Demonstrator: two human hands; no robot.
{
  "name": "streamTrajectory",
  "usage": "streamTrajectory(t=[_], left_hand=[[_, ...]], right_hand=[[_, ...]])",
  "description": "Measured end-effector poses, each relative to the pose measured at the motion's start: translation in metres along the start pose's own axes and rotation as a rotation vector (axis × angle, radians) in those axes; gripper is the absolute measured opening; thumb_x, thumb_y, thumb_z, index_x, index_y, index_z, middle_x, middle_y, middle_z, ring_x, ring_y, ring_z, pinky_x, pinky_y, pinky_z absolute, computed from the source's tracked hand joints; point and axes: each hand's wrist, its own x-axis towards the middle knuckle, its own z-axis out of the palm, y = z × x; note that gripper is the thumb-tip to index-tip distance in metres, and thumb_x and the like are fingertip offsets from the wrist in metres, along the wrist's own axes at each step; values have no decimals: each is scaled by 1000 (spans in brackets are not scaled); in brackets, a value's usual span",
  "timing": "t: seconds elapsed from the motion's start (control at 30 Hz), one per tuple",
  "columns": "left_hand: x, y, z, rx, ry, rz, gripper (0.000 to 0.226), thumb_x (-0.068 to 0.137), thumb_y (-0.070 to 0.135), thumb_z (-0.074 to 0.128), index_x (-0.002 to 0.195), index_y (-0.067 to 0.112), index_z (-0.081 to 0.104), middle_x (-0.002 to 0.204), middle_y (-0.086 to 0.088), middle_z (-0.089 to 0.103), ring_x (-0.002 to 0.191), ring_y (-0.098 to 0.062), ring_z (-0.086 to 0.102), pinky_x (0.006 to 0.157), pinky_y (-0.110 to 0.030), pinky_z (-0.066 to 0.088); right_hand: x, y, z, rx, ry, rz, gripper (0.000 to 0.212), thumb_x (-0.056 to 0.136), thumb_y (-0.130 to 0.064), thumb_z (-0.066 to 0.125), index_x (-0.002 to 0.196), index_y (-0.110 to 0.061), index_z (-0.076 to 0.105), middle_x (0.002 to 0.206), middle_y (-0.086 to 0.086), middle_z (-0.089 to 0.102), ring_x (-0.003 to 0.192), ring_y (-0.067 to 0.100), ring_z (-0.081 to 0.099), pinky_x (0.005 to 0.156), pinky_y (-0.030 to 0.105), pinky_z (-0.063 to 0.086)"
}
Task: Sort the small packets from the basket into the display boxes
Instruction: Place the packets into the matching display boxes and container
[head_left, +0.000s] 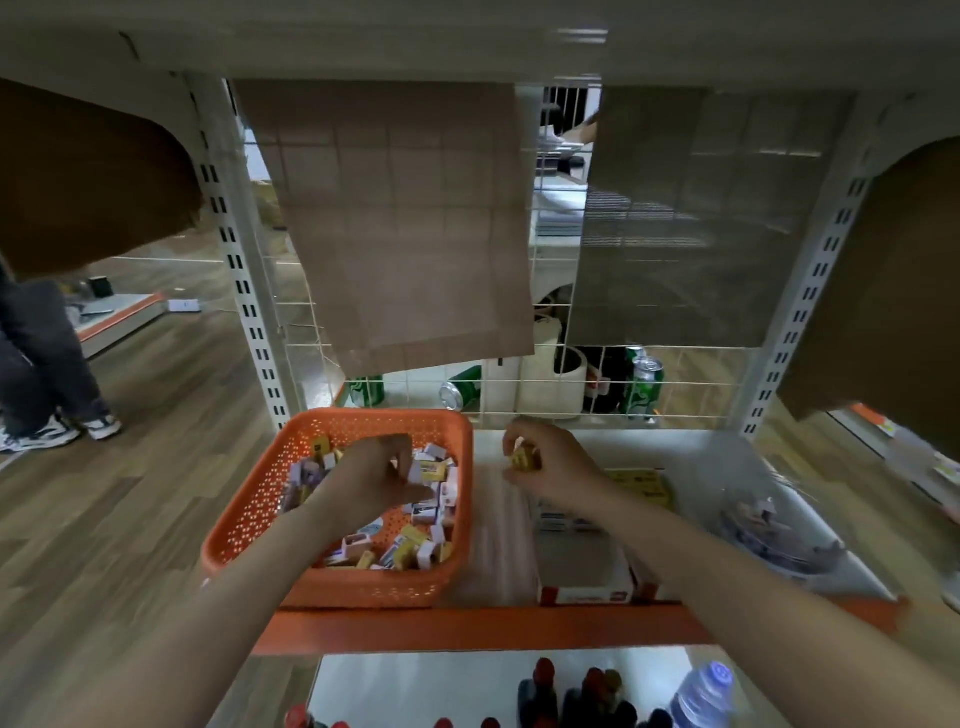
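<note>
An orange perforated basket (249, 499) sits on the white shelf, holding several small yellow, white and purple packets (410, 545). My left hand (371, 475) reaches into the basket, and its curled fingers pinch a white packet (415, 474). My right hand (550, 462) hovers over the shelf right of the basket and grips a small yellow packet (524, 460). Below it stands a red-and-white display box (584, 595). A yellow display box (644, 486) lies behind my right forearm, partly hidden.
A clear bag of purple packets (779, 535) lies at the shelf's right. Green cans (641, 387) stand behind the wire grid (519, 384). Bottles (701, 693) fill the lower shelf below the orange shelf edge (467, 631). A person's legs (47, 374) stand at the left.
</note>
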Motion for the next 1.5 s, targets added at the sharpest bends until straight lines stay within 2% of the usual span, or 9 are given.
streamTrajectory(t=[0.13, 0.23, 0.33, 0.5, 0.73, 0.87, 1.0, 1.23, 1.5], left_hand=[[14, 31, 14, -76, -19, 105, 44, 66, 17, 85, 75, 21, 42, 68, 7, 53, 57, -4, 53, 52, -16, 36], [22, 53, 27, -56, -27, 161, 43, 68, 18, 83, 87, 11, 46, 76, 3, 54, 60, -3, 48, 54, -16, 35], [27, 72, 44, -95, -61, 193, 43, 70, 16, 81, 87, 14, 42, 79, 0, 54, 61, -10, 48, 58, -27, 40], [34, 92, 72, -60, -156, 221, 38, 77, 17, 75, 94, 18, 41, 86, 5, 52, 70, -11, 50, 58, -18, 40], [40, 103, 95, -32, -255, 225, 33, 80, 17, 71, 94, 18, 41, 79, 12, 51, 67, -1, 50, 54, -8, 41], [41, 100, 98, 12, -259, 256, 28, 84, 19, 67, 94, 18, 41, 90, 11, 53, 73, 0, 50, 56, -8, 40], [46, 92, 102, 50, -258, 264, 28, 80, 19, 69, 92, 20, 44, 100, 2, 57, 86, -13, 54, 69, -20, 47], [50, 92, 111, 131, -289, 256, 33, 80, 21, 69, 107, 19, 50, 106, 2, 51, 92, -12, 51, 67, -16, 38], [51, 93, 125, 104, -298, 221, 27, 85, 18, 65, 110, 21, 56, 113, 0, 51, 98, -18, 54, 81, -27, 44]], right_hand=[[-12, 38, -26, 79, 14, 100, 14, 83, -12, 71, 86, -25, 66, 110, 5, 61, 103, 21, 58, 72, 18, 43], [-23, 61, -47, 187, 7, 207, 14, 81, -12, 73, 93, -17, 69, 105, 2, 63, 94, 14, 59, 61, 7, 45], [-35, 80, -65, 217, -23, 274, 28, 79, -4, 72, 106, -12, 65, 108, 3, 60, 93, 11, 57, 63, 5, 45], [-56, 109, -83, 149, -50, 307, 37, 76, 3, 71, 111, -8, 64, 112, 8, 62, 104, 20, 59, 85, 26, 49], [-72, 131, -61, -171, 2, 258, 33, 79, -17, 75, 110, -11, 65, 112, 1, 67, 105, 14, 62, 85, 21, 48], [-64, 136, -37, -209, 58, 240, 36, 79, -26, 74, 112, -15, 62, 128, 1, 53, 111, 16, 57, 93, 22, 46], [-60, 141, -23, -280, 125, 214, 36, 82, -13, 67, 117, -16, 60, 135, 2, 41, 125, 19, 43, 105, 28, 40], [-55, 150, -20, -306, 121, 206, 35, 82, -9, 61, 117, -16, 57, 135, 6, 41, 128, 22, 40, 106, 30, 39], [-55, 149, -17, -441, 127, 280, 23, 86, -21, 62, 108, -19, 58, 129, 3, 43, 107, 21, 57, 87, 28, 48]])
